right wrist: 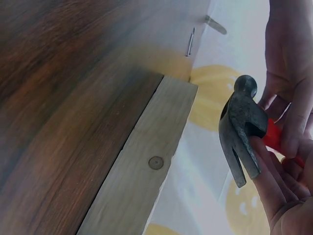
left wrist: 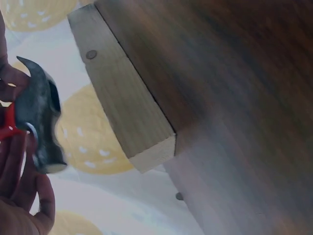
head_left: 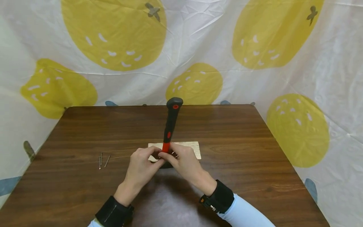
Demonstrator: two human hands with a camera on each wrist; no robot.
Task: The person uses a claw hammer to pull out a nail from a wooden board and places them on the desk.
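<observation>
A claw hammer [head_left: 171, 124] stands nearly upright, its black and red handle pointing up. My left hand [head_left: 139, 165] and right hand [head_left: 188, 164] grip its red neck from either side, fingertips meeting there. Below them the dark steel head is mostly hidden in the head view. Both wrist views show that head fully, with the round striking face [left wrist: 55, 168] at one end and the split claw [right wrist: 240, 164] at the other. Just beyond the hammer, a pale wooden block [head_left: 193, 148] with a round knot lies on the table, apart from the steel head.
Several thin nails [head_left: 103, 160] lie on the brown wooden table [head_left: 232, 132], left of my hands. A white cloth with yellow fruit prints [head_left: 195, 83] hangs behind the table's far edge and around its sides.
</observation>
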